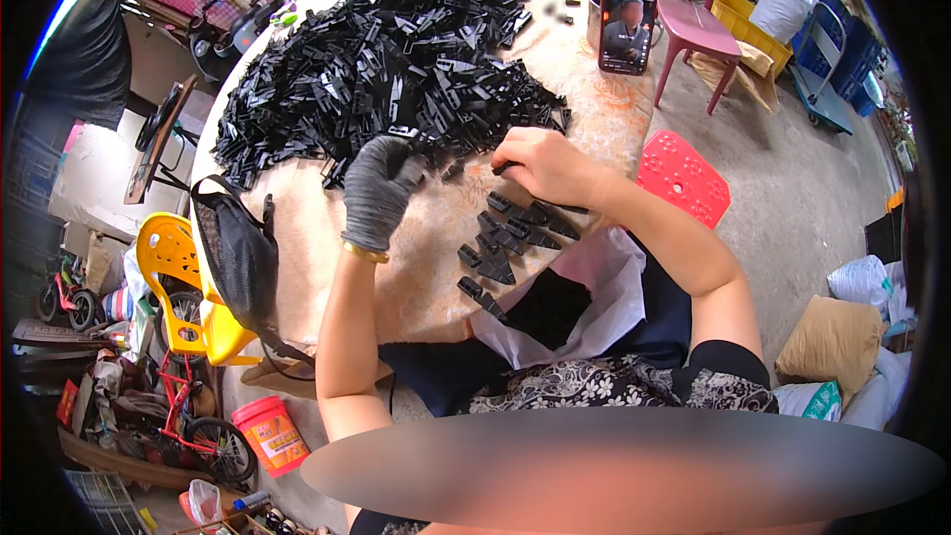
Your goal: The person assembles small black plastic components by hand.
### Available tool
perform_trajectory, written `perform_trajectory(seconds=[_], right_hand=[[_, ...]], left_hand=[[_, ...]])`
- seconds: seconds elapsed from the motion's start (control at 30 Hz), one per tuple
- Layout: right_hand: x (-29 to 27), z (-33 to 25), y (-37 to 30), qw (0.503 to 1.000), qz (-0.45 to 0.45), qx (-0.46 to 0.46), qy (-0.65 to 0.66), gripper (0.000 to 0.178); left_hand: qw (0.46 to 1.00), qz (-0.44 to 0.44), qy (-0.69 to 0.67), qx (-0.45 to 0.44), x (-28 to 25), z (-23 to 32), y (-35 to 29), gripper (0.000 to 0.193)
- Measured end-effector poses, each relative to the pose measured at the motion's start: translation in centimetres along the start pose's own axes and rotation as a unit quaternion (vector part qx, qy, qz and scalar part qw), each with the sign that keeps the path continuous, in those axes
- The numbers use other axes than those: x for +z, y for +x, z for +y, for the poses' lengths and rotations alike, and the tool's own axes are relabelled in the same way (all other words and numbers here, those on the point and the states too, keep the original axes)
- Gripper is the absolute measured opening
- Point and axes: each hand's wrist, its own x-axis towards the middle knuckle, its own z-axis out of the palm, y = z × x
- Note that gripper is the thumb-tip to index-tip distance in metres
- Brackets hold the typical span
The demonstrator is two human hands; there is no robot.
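A large heap of small black plastic pieces covers much of the round table. My left hand, in a grey knit glove, is at the heap's near edge with its fingers curled in. Black pieces lie right at its fingertips, and what is inside the grip is hidden. My bare right hand is closed, pinching a black plastic piece that shows only in part. Just below it, several longer, pointed black pieces lie in a rough row along the near table edge.
An open white bag sits on my lap against the table. A phone leans on a metal cup at the far right. A black bag hangs at the left edge, by a yellow chair. A red stool stands right.
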Motion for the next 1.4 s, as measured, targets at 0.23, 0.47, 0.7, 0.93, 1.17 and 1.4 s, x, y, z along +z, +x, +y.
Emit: perform_trajectory(seconds=[0.23,0.47,0.7,0.93,1.17,1.4], right_hand=[[-0.8,-2.3,0.6,1.000,0.010,-0.007,0.025,0.029],[0.3,-2.0,0.9,1.000,-0.006,-0.001,0.020,0.017],[0.0,-0.8,1.5,0.990,-0.051,0.075,0.104,0.021],[0.3,0.2,0.3,0.999,-0.040,0.004,-0.023,0.014],[0.4,0.3,0.3,0.999,-0.040,0.008,0.005,0.015],[0.5,-0.2,0.4,0.999,-0.033,-0.017,-0.007,0.015]], left_hand=[[0.974,-0.191,0.115,0.047,2.1,1.6,-2.2,0.019],[0.969,-0.222,0.111,0.011,2.7,2.4,-3.2,0.031],[0.882,-0.125,0.386,0.240,2.4,2.0,-2.8,0.026],[0.933,-0.160,0.309,0.095,2.1,2.0,-2.3,0.016],[0.923,-0.196,0.327,0.058,2.3,1.9,-2.6,0.018],[0.921,-0.193,0.324,0.093,2.2,1.2,-2.8,0.020]])
